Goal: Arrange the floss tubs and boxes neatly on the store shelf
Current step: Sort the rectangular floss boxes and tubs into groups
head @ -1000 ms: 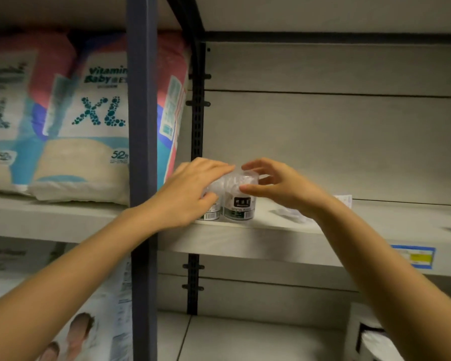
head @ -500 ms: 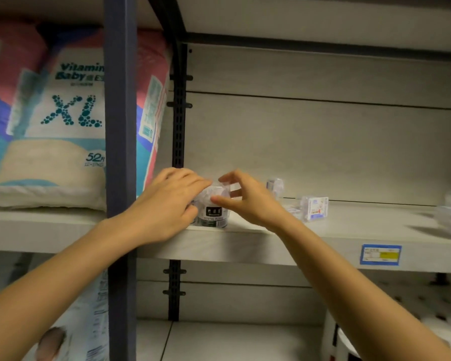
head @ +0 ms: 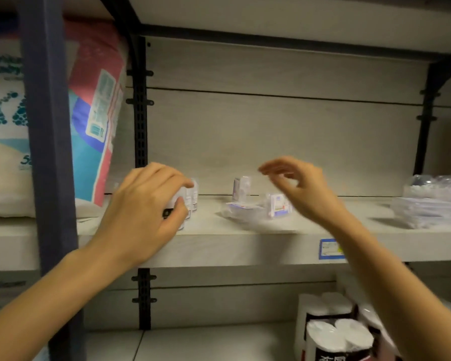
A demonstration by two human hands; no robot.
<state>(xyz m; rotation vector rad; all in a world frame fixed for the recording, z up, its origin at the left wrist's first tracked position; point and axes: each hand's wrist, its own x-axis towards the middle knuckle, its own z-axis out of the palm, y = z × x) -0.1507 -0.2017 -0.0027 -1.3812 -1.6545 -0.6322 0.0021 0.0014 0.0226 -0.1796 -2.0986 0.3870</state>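
My left hand (head: pixel 146 204) grips a clear floss tub with a black label (head: pixel 179 213) near the left end of the pale shelf (head: pixel 219 246); the hand hides most of the tub. More small tubs (head: pixel 193 196) stand just behind it. My right hand (head: pixel 294 186) hovers with loosely curled fingers and holds nothing, above a group of small floss boxes (head: pixel 276 207). One box (head: pixel 241 188) stands upright at the back, and another lies flat (head: pixel 238 208) in front of it.
A dark upright post (head: pixel 52 152) and a large diaper pack (head: pixel 97 121) stand to the left. Clear plastic packs (head: pixel 432 204) sit at the shelf's right end. A blue price tag (head: pixel 330 248) is on the shelf edge. Paper rolls (head: pixel 333 332) stand on the lower shelf.
My right hand has let go of the tub and moved right, above the small boxes. My left hand stays on the tub. The view has swung right.
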